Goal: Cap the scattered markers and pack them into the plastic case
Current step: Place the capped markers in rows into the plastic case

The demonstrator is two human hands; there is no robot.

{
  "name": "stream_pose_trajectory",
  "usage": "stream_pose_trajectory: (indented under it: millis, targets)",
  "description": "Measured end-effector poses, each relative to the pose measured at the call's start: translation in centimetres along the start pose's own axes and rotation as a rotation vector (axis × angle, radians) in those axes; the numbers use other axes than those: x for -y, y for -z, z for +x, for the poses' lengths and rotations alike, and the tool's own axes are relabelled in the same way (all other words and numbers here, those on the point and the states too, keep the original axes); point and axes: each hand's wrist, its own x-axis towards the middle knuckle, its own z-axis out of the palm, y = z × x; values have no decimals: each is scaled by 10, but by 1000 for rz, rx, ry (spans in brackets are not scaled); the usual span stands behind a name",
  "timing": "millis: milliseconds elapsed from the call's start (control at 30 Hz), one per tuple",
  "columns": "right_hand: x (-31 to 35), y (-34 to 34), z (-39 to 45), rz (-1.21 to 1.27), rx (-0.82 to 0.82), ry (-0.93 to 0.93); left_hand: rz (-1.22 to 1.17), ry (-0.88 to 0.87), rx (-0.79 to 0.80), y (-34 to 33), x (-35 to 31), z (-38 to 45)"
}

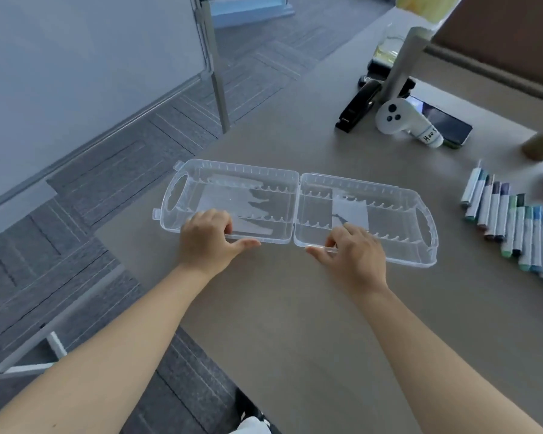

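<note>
Head view: my left hand [207, 238] and right hand [356, 253] grip the near rim of the plastic case [298, 211], fingers curled over it. It lies open and empty on the surface, long axis left-right; markers [514, 227] lie beside my right hand.

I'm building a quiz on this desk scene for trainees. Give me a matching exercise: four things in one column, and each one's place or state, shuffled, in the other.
Things:
1. plastic case
2. markers
3. stapler
4. left hand

Places or states:
A. lying in a row at the right edge of the table
B. black, at the far side beside a white controller
C. open flat and empty
D. gripping the case's near rim, on its left half

Pairs: 1-C, 2-A, 3-B, 4-D
</note>
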Motion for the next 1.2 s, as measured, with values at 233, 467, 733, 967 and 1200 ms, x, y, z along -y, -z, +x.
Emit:
stream_pose_trajectory:
  millis: [233,467,733,967,1200]
  targets:
    - [-52,35,-65,-4,-30,-202,-99,-173,80,-32,-67,-8]
    - [-114,58,-141,-37,-42,-441,-84,-423,159,-72,-148,-29]
    - [-158,70,-201,-8,-98,-618,-49,-543,343,-97,-223,-48]
    - [-187,70,-224,-10,-142,-678,-11,-585,348,-113,-260,-60]
    - [-212,83,-214,-11,-136,-645,41,-489,370,-119,-278,-59]
